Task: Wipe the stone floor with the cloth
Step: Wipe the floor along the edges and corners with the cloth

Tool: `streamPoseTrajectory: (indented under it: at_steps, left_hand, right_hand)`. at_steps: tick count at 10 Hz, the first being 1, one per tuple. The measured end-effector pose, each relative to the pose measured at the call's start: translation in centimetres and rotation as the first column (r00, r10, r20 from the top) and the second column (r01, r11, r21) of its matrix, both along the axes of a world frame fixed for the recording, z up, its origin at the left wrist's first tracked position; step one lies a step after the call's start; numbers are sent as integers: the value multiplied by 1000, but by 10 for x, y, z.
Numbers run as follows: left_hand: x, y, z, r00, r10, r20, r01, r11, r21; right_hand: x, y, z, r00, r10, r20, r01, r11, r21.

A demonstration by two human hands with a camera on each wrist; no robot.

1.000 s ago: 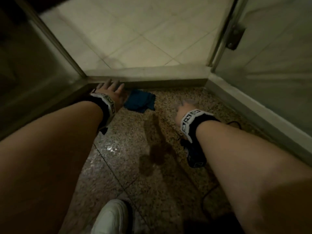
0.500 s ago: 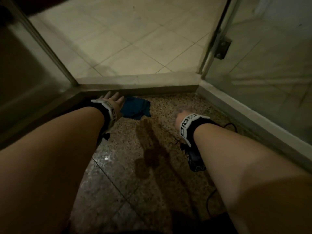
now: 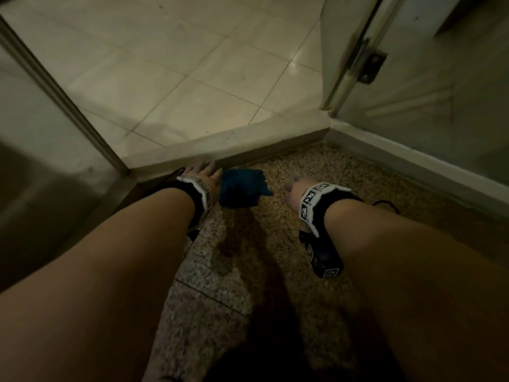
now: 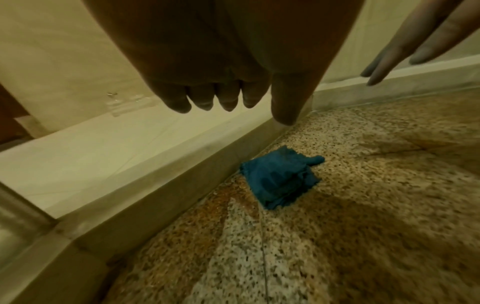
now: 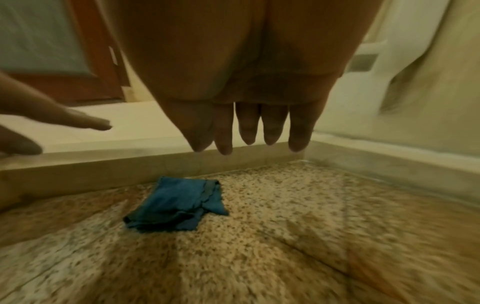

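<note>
A folded blue cloth (image 3: 242,190) (image 4: 279,181) (image 5: 176,205) lies on the speckled stone floor (image 3: 261,257) (image 4: 350,226) (image 5: 285,236) close to the raised pale threshold. My left hand (image 3: 205,175) (image 4: 228,98) hovers above the floor just left of the cloth, fingers straight, holding nothing. To the right of the cloth my right hand (image 3: 293,186) (image 5: 249,133) also hovers with fingers extended and empty. Neither hand touches the cloth.
A pale stone threshold (image 3: 225,146) runs across behind the cloth, with light floor tiles (image 3: 179,64) beyond. A glass door (image 3: 427,78) with a metal hinge (image 3: 370,64) stands at right, a glass panel at left. A curb (image 3: 413,161) bounds the right side.
Both hands have stayed near the cloth without taking it; the view has shifted so the threshold and cloth sit lower, and the white shoe seen earlier is out of frame.
</note>
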State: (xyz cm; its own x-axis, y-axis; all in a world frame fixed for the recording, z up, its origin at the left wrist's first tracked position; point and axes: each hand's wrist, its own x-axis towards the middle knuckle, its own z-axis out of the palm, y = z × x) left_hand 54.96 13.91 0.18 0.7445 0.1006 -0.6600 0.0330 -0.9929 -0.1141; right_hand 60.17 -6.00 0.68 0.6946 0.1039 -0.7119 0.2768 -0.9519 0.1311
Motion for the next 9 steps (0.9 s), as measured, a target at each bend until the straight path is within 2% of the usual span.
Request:
streamPoseTrajectory:
  at_steps: [1, 2, 3, 4, 5, 6, 7, 8, 9]
  left_hand:
    - [-3, 11, -7, 998, -58, -20, 57, 997, -45]
    - [1, 9, -14, 992, -127, 1, 127, 986, -111]
    - [-1, 1, -15, 988, -154, 10, 153, 973, -172]
    - [4, -1, -32, 993, -121, 11, 121, 973, -196]
    - [11, -6, -55, 996, -83, -17, 79, 986, -146]
    - [20, -20, -83, 999, -47, -18, 45, 990, -130]
    - [34, -33, -111, 999, -27, -27, 23, 991, -135]
    - [45, -43, -133, 998, -15, -61, 4, 984, -176]
    - [51, -45, -142, 999, 25, -40, -32, 984, -177]
  right_hand:
    - [-9, -2, 12, 1000, 3, 17, -2, 998, -65]
    - [-23, -4, 26, 990, -116, 83, 118, 993, -20]
    - [-25, 5, 20, 999, -44, 0, 44, 991, -128]
    - [-16, 17, -8, 997, 29, -70, -39, 989, -144]
    - [-13, 13, -44, 991, 71, -113, -77, 996, -45]
    - [-21, -6, -82, 986, 90, -138, -92, 996, -9]
    - [-25, -17, -128, 985, 32, -169, -28, 999, 25]
    - [-33, -18, -153, 989, -24, -143, 36, 996, 84]
    - [-39, -22, -154, 991, -49, -121, 65, 989, 129]
